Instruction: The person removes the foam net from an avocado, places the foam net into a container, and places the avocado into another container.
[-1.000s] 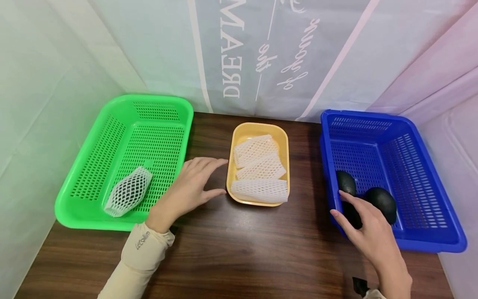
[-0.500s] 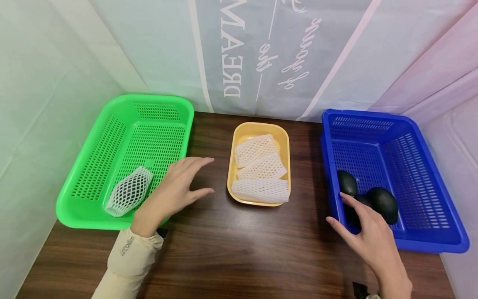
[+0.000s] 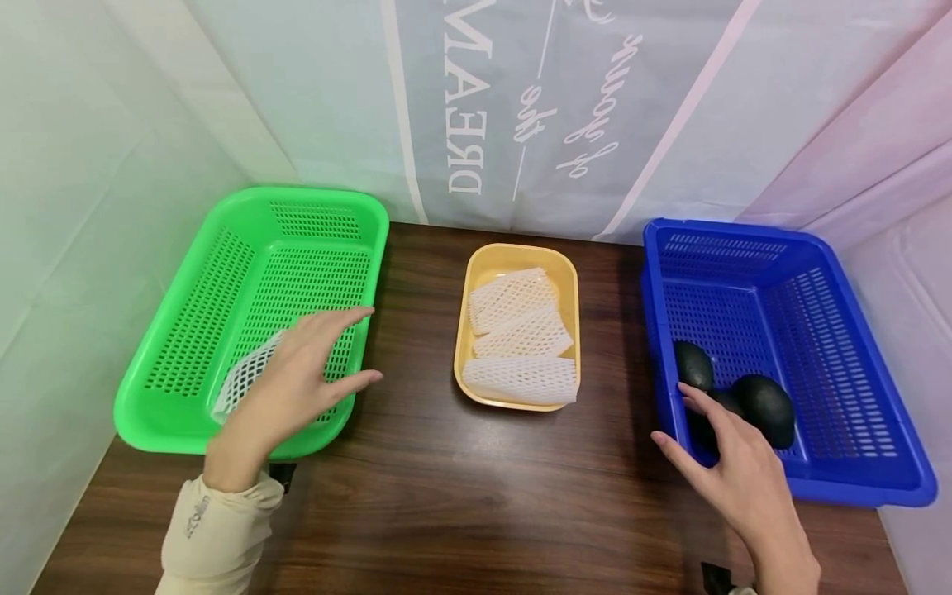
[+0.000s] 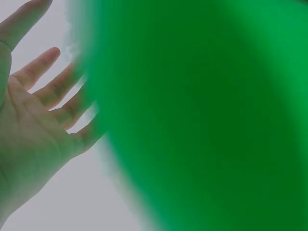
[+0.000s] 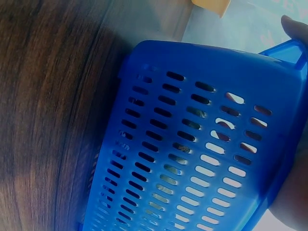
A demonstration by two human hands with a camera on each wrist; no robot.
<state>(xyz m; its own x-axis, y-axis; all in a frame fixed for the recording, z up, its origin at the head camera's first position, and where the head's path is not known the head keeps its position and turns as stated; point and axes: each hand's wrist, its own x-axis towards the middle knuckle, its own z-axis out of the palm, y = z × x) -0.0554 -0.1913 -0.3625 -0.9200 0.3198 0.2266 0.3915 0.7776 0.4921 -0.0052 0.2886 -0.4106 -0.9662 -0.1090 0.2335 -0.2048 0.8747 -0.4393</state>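
My left hand (image 3: 290,380) hovers over the green basket (image 3: 312,277), thumb and fingers spread apart, with nothing held. Under it, partly hidden, lies a dark oval fruit in a white foam net sleeve (image 3: 241,380). In the left wrist view the basket's wall (image 4: 202,115) is a green blur beside the spread fingers. My right hand (image 3: 736,463) is at the near left rim of the blue basket (image 3: 714,306), relaxed, thumb on the outer side and fingers over the inside. Several dark oval fruits (image 3: 764,409), avocado-like, sit there, one partly hidden by the hand.
A yellow tray (image 3: 461,330) with several white foam net sleeves (image 3: 521,378) stands between the baskets on the dark wooden table (image 3: 483,512). A printed curtain (image 3: 506,124) closes off the back, right behind the containers. Pale cloth hangs at both sides.
My left hand has moved left from beside the yellow tray to above the green basket, now covering part of the netted fruit. The right hand has hardly moved.
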